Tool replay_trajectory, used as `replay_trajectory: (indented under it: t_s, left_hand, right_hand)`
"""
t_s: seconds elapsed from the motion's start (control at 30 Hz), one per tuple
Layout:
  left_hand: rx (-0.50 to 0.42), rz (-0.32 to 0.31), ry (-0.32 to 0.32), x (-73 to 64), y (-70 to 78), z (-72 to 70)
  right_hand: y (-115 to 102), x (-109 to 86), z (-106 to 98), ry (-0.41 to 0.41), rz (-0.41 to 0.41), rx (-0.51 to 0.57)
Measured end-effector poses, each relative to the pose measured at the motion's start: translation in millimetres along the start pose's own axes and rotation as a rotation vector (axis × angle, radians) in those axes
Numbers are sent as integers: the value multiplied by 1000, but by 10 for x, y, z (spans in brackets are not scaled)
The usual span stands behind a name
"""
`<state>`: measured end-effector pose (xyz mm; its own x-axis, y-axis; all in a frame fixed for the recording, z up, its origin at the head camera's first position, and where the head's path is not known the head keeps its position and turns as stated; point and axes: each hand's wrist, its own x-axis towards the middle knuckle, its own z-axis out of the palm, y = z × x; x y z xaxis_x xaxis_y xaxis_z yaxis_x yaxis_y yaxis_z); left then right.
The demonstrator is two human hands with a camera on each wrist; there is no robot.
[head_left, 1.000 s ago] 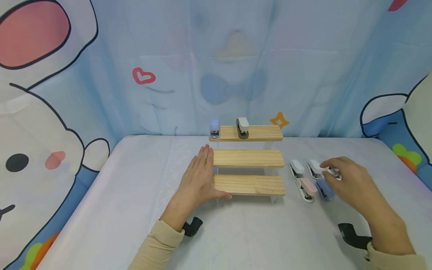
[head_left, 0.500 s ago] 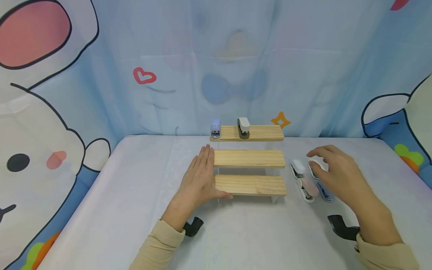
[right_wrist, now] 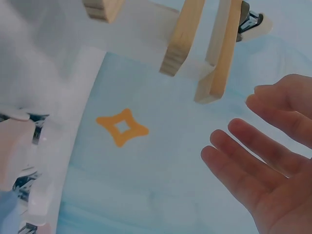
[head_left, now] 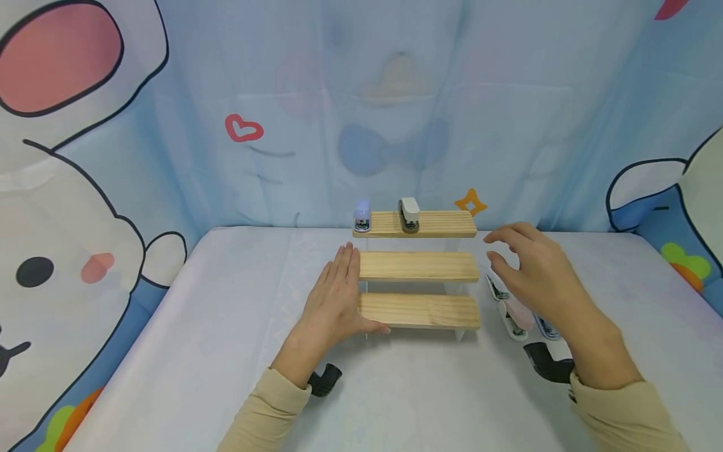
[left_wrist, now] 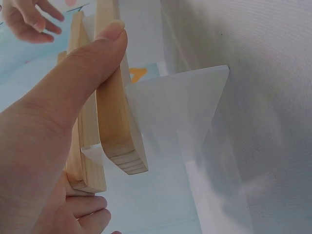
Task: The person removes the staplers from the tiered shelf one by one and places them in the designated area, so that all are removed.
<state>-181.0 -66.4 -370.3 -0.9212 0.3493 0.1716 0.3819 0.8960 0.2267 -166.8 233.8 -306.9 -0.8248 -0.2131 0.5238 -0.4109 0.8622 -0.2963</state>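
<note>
A three-tier wooden shelf (head_left: pixel 418 266) stands mid-table on clear panels. Its top board carries a light blue stapler (head_left: pixel 361 216) and a white-and-dark stapler (head_left: pixel 408 215). My left hand (head_left: pixel 339 295) rests flat against the shelf's left end, fingers straight, thumb (left_wrist: pixel 73 83) lying on the lowest board (left_wrist: pixel 119 141). My right hand (head_left: pixel 499 251) hovers right of the middle board, fingers spread, holding nothing. Below it on the table lie a pink stapler (head_left: pixel 515 317), a white one (head_left: pixel 496 287) and a blue one (head_left: pixel 548 326), partly hidden by the hand.
A cartoon-print curtain (head_left: pixel 361 113) closes off the back and sides of the white table (head_left: pixel 237 326). An orange star (right_wrist: pixel 122 127) on it shows past the shelf's right end. Black wrist mounts (head_left: pixel 322 378) sit at both sleeves.
My right hand lifted off the staplers on the table and moved up and left toward the shelf's right end, empty. The left hand and the shelf stayed put.
</note>
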Motion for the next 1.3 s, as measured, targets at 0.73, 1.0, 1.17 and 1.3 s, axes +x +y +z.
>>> replay_trajectory:
  t_s: [0.73,1.0,1.17,1.3]
  left_hand:
    - [15,-4,7,-2,-1,5]
    - [18,-9,-1,-2,-2,9]
    - [26,-1,11,-1,-8,16]
    - [27,4,18,1,-9,12]
  right_hand:
    - [-230,297,136,-28,-115,26]
    - [-363,397,220,-51,-149,55]
    - [-451,467,296,-60,-185,50]
    - [-492,523,351,-49,-202,39]
